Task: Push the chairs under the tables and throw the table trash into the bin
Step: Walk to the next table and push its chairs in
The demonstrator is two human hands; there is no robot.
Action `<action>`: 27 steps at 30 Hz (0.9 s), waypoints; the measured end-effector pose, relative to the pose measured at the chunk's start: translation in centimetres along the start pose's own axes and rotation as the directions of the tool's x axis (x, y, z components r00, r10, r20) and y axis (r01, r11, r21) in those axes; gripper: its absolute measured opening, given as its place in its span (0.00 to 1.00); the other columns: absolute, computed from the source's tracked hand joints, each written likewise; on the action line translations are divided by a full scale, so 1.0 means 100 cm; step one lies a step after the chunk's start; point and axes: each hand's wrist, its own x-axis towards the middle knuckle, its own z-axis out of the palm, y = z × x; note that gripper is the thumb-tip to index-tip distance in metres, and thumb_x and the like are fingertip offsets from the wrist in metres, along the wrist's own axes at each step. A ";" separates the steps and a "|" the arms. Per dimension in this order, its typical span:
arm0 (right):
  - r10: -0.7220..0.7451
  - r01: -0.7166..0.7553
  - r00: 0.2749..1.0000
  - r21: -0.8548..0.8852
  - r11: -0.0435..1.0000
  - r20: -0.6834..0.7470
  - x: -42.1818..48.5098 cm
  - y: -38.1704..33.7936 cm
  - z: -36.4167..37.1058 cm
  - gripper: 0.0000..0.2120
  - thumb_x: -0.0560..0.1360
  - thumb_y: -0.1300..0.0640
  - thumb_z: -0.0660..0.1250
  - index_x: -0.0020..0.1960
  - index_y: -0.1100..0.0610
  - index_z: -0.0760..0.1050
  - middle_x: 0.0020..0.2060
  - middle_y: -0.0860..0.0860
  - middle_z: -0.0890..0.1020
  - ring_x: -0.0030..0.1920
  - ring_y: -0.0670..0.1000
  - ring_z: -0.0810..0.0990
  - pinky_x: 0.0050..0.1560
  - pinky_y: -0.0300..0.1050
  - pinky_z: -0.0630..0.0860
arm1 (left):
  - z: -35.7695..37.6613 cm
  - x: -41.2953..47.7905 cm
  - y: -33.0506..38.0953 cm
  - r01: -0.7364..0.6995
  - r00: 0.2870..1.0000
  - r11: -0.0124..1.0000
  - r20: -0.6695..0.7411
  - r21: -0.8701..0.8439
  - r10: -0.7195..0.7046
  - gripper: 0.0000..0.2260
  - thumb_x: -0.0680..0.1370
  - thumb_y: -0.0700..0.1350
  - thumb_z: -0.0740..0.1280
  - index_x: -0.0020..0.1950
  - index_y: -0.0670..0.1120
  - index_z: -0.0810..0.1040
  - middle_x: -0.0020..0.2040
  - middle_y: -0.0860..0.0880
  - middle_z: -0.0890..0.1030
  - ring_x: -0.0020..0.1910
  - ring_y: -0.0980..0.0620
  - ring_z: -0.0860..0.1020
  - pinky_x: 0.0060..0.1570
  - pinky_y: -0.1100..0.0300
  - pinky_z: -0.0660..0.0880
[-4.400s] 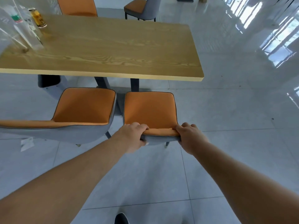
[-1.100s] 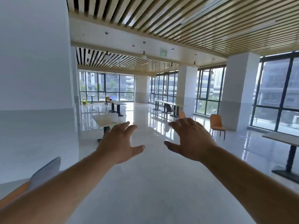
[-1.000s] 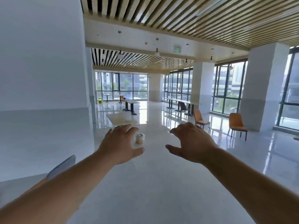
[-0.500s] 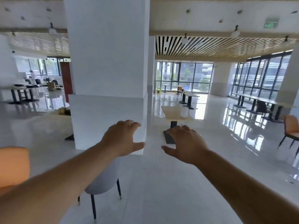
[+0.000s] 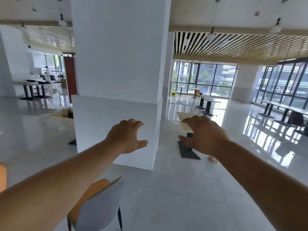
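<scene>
White pillar; chair orange seat, grey back; glossy pale-grey floor; striped slat ceiling.

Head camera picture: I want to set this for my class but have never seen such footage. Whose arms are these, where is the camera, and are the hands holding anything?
The camera is worn on a person's head, so you see their own bare arms reaching forward. The left hand and right hand are both open and hold nothing. Below the left arm stands a chair with an orange seat and grey back. Ahead is a white pillar, with a table behind the right hand. No trash or bin can be made out.
</scene>
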 end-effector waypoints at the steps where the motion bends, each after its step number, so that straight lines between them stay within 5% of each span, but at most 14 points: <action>1: -0.023 0.023 1.000 0.002 1.000 0.003 0.019 0.006 0.014 0.36 0.77 0.29 0.62 0.78 0.47 0.67 0.70 0.51 0.78 0.70 0.57 0.74 0.67 0.56 0.74 | 0.008 0.018 -0.003 -0.004 1.000 1.000 -0.009 0.017 0.004 0.39 0.74 0.73 0.65 0.80 0.55 0.64 0.79 0.51 0.68 0.75 0.46 0.68 0.69 0.45 0.71; 8: -0.237 0.238 0.971 0.131 0.962 -0.021 0.175 0.023 0.138 0.36 0.77 0.29 0.60 0.78 0.47 0.65 0.71 0.50 0.76 0.71 0.55 0.72 0.68 0.55 0.71 | 0.072 0.122 -0.039 0.067 0.997 0.984 -0.040 0.166 -0.061 0.38 0.75 0.73 0.62 0.80 0.55 0.63 0.81 0.50 0.66 0.77 0.46 0.66 0.73 0.45 0.68; 13: -0.415 0.394 0.909 0.276 0.877 0.023 0.280 0.010 0.231 0.37 0.77 0.27 0.59 0.79 0.46 0.63 0.71 0.48 0.75 0.71 0.54 0.71 0.69 0.53 0.71 | 0.117 0.157 -0.090 0.275 0.959 0.940 0.012 0.200 -0.283 0.37 0.76 0.72 0.62 0.81 0.55 0.62 0.82 0.50 0.65 0.77 0.46 0.66 0.72 0.46 0.67; 19: -0.598 0.522 0.797 0.406 0.750 0.080 0.360 -0.054 0.346 0.37 0.76 0.26 0.57 0.78 0.46 0.64 0.70 0.47 0.75 0.70 0.53 0.72 0.67 0.52 0.73 | 0.189 0.129 -0.161 0.562 0.803 0.803 0.102 0.198 -0.588 0.37 0.76 0.70 0.64 0.81 0.54 0.63 0.80 0.50 0.66 0.76 0.47 0.67 0.72 0.47 0.68; 27: -0.823 0.688 0.535 0.468 0.554 0.189 0.379 -0.162 0.492 0.37 0.78 0.29 0.59 0.80 0.47 0.61 0.75 0.48 0.71 0.73 0.53 0.70 0.71 0.53 0.71 | 0.305 0.073 -0.247 0.766 0.569 0.613 0.241 0.190 -0.786 0.37 0.77 0.70 0.63 0.81 0.55 0.61 0.83 0.51 0.61 0.78 0.48 0.64 0.72 0.46 0.68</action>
